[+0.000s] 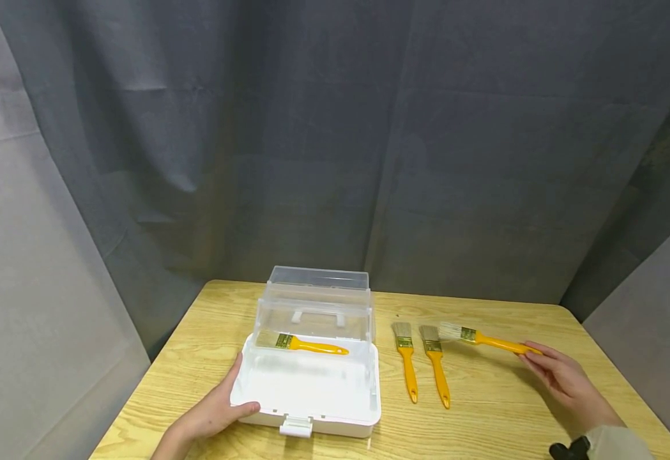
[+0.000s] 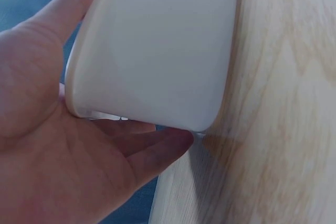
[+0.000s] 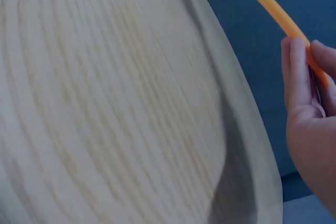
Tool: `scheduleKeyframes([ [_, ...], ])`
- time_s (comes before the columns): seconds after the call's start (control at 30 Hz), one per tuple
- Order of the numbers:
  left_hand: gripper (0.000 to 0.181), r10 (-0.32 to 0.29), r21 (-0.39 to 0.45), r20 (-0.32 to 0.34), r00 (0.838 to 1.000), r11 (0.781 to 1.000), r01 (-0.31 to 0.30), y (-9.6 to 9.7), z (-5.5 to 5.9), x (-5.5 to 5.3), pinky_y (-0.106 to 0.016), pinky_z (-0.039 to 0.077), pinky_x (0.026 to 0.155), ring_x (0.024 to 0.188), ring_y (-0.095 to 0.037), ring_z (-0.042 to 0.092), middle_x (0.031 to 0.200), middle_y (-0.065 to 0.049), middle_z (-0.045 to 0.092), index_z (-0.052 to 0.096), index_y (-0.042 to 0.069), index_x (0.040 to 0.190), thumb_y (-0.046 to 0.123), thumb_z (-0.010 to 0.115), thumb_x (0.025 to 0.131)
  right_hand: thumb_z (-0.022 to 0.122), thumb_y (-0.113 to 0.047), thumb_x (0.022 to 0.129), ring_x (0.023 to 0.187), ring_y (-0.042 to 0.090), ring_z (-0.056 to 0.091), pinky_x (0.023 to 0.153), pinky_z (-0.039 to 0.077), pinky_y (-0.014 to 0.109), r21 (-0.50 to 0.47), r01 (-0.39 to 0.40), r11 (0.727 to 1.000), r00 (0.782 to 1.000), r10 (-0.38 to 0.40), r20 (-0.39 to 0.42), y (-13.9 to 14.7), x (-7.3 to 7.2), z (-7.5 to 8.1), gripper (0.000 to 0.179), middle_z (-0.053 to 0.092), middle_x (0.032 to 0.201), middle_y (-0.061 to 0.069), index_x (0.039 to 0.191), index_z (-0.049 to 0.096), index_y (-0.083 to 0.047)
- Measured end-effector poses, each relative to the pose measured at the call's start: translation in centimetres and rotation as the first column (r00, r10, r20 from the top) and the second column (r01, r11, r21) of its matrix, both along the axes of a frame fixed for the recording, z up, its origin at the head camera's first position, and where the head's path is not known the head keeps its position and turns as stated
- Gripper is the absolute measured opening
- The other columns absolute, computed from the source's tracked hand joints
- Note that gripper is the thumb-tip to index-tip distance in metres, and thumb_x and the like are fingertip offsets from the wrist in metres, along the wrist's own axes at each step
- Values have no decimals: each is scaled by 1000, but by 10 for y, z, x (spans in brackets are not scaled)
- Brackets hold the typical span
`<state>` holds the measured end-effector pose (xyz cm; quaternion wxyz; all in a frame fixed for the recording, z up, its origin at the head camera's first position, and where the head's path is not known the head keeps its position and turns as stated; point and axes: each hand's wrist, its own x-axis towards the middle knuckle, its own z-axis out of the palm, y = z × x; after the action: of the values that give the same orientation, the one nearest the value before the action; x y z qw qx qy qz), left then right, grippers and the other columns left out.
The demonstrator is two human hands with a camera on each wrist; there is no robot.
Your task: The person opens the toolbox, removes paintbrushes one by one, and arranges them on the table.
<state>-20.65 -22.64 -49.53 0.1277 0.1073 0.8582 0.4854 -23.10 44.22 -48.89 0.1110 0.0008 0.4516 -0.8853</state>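
Observation:
My left hand (image 1: pixel 215 407) grips the left side of a white plastic box (image 1: pixel 335 426), its thumb at the front left corner of the rim. In the left wrist view the fingers lie along the box's outer wall (image 2: pixel 157 51). A paintbrush with a yellow handle (image 1: pixel 316 347) lies crosswise at the back of the box. On the right, my right hand (image 1: pixel 564 380) pinches the handle end of another paintbrush (image 1: pixel 498 344) above the table, bristles pointing left. The right wrist view shows the orange-yellow handle (image 3: pixel 273 10) between thumb and fingers.
Two more paintbrushes (image 1: pixel 407 364) (image 1: pixel 437 367) lie side by side right of the box, bristles toward the back. The box's clear lid (image 1: pixel 319 292) stands raised behind it. Dark curtain (image 1: pixel 455 160) hangs behind the wooden table (image 1: pixel 501 409).

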Motion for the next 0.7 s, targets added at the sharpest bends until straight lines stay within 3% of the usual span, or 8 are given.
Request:
scheduleKeyframes([
  [0.23,109,7,-10,2,1000,1000,-7,0,-1,0,-58,10,108,139,-43,6,154,-25,-2,-5,1,150,35,73,82,51,9,93,92,16,66,97,40,30,9,153,988,980,-153,125,6,1,-6,32,68,96,0,90,75,-11],
  [0.4,109,5,-4,3,1000,1000,-5,0,-2,0,-58,9,108,139,-43,5,154,-24,-2,-5,2,150,35,73,82,54,10,91,89,15,66,93,44,29,49,191,980,968,-196,155,7,1,-12,31,68,93,0,85,75,-13],
  [0.6,109,-1,-4,-2,1000,1000,1,-1,-2,1,-59,10,108,138,-43,6,154,-25,-3,-5,2,150,34,73,83,59,9,88,85,15,68,87,48,29,241,205,949,953,-249,171,2,1,-15,30,68,88,-1,80,74,-16],
  [0.7,108,-5,0,-5,1000,1000,5,-1,-1,0,-58,9,108,139,-43,5,154,-25,-3,-6,2,150,34,72,83,64,3,86,82,14,68,84,51,30,409,177,895,953,-260,155,-3,2,-11,17,66,86,0,88,74,-10],
])
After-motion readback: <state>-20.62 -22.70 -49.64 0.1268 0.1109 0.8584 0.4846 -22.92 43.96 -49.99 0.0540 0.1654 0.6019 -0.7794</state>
